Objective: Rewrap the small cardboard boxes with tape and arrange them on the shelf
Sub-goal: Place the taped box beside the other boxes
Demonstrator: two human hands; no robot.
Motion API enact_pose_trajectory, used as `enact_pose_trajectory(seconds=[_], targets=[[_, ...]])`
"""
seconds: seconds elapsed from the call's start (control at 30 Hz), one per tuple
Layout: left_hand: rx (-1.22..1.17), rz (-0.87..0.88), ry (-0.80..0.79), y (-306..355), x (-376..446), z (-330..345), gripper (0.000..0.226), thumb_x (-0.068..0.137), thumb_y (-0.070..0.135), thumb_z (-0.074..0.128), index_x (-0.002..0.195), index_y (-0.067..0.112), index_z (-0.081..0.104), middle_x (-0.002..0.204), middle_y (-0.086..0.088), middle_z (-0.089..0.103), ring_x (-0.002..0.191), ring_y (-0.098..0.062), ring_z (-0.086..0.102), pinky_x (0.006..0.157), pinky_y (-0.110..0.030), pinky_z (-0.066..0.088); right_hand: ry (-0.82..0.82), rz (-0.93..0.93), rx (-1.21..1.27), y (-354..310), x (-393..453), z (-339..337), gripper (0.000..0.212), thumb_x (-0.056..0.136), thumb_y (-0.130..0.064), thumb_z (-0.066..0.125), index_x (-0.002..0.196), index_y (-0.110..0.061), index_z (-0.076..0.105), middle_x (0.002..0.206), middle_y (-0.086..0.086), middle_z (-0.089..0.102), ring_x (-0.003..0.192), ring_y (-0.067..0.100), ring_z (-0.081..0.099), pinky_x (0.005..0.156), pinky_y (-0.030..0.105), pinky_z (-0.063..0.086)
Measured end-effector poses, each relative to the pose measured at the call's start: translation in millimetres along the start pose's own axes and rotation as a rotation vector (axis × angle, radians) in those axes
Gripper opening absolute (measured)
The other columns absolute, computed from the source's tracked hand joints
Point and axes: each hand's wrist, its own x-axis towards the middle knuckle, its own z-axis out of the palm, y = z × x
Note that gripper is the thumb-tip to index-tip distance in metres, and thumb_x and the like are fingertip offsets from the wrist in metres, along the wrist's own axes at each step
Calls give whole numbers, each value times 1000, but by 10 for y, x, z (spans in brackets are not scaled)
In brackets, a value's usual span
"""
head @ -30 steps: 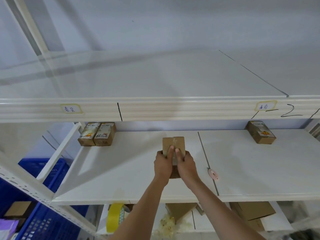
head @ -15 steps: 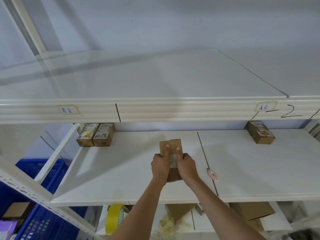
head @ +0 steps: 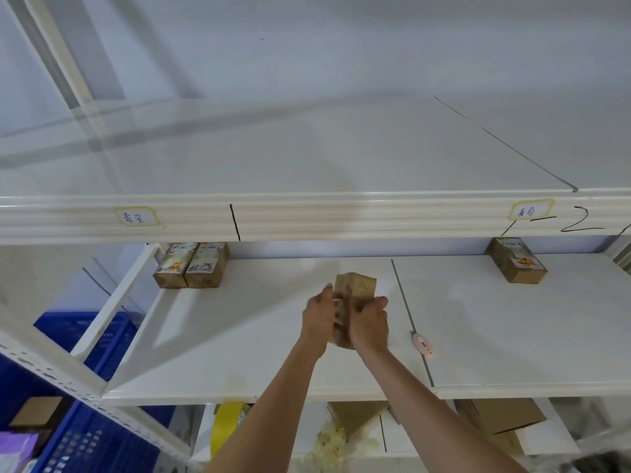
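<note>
Setting: white metal shelving against a pale wall, seen from the head camera; the middle shelf (head: 239, 353) is the working level, with an upper shelf (head: 307, 158) above it.
Upper shelf edge: two handwritten labels, one at the left (head: 136, 216) and one at the right (head: 530, 210), with black marker strokes beside them.
Held box: a small brown cardboard box (head: 356, 288) sits over the middle shelf, near the dark seam (head: 409, 322) between the two shelf boards and left of it; whether its base touches the shelf cannot be told.
Left hand (head: 319, 319): on the box's left side, fingers extended up along it, its grip on the box light and flat.
Right hand (head: 370, 324): fingers curled round the box's right side, gripping it.
Stored boxes, left: two printed boxes (head: 191, 266) side by side, touching, at the back left of the middle shelf.
Stored box, right: one printed box (head: 517, 261) at the back right, well apart from the held box.
Small item: a pink object (head: 422, 343) lies on the seam, just right of the right wrist.
Lower shelf: a yellow tape roll (head: 225, 428), plain cardboard boxes (head: 498, 416) and pale crumpled material (head: 327, 445).
Floor side, left: blue plastic crates (head: 99, 339).
</note>
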Motion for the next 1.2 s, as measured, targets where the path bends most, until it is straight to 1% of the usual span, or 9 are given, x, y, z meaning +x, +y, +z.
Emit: enact_pose_trajectory(seconds=[0.07,0.23,0.3,0.37,0.5,0.9,1.0,1.07,1.2], targets=[[19,-20,-110,57,-34,18,39,98,56,42,108,25,63,111,-3,71,98,-18,66,87,-34,53,-40,-104,-27,9,-13,2,32,104,-42,43,123,-16,43,112,7,65,96,26,66,79,39,57],[-61,6,-19,-38,57,-165,34,86,37,77,106,21,54,99,-2,68,87,-17,68,68,-28,54,-138,-271,145,24,6,-144,27,107,-26,42,114,-18,67,106,0,70,93,12,68,66,17,53],[-107,-27,-39,-118,82,-242,36,93,30,69,122,11,58,103,-9,72,92,-25,71,74,-34,59,-104,-277,186,19,75,-200,22,103,-30,51,120,-22,63,116,0,64,97,14,65,65,18,52],[-151,-17,-107,-160,43,-251,32,100,25,55,126,7,62,102,-13,73,94,-30,71,79,-39,60,-156,-147,208,15,128,-213,41,100,-42,56,136,-24,49,126,1,52,102,18,62,69,25,55],[-161,-16,-123,-162,-29,-185,37,106,33,35,121,18,65,101,-11,76,90,-28,75,73,-37,59,-383,-6,214,43,94,-118,44,102,-52,44,129,-19,56,108,-2,70,89,13,71,64,25,54],[-29,25,84,-296,39,-163,36,104,43,47,116,15,65,97,-5,75,85,-22,75,76,-39,62,-329,11,356,88,52,154,33,101,-48,49,116,-25,67,97,-3,75,84,15,74,63,29,58],[-34,7,98,-313,81,-215,48,104,47,42,141,16,43,115,-7,70,95,-25,72,84,-45,60,-377,126,319,59,103,252,48,101,-55,42,124,-17,57,103,3,72,89,20,71,78,37,58],[-49,-25,98,-301,60,-267,51,105,48,40,149,25,29,122,-9,65,100,-25,69,78,-38,58,-420,224,345,14,105,307,51,102,-51,42,136,-13,44,106,5,67,94,22,67,85,40,55],[0,79,42,-377,53,-403,43,106,25,44,148,24,37,125,-2,64,105,-19,67,79,-30,58,-491,133,289,-65,98,315,72,100,-38,49,156,-23,6,134,8,55,112,30,59,96,42,49]])
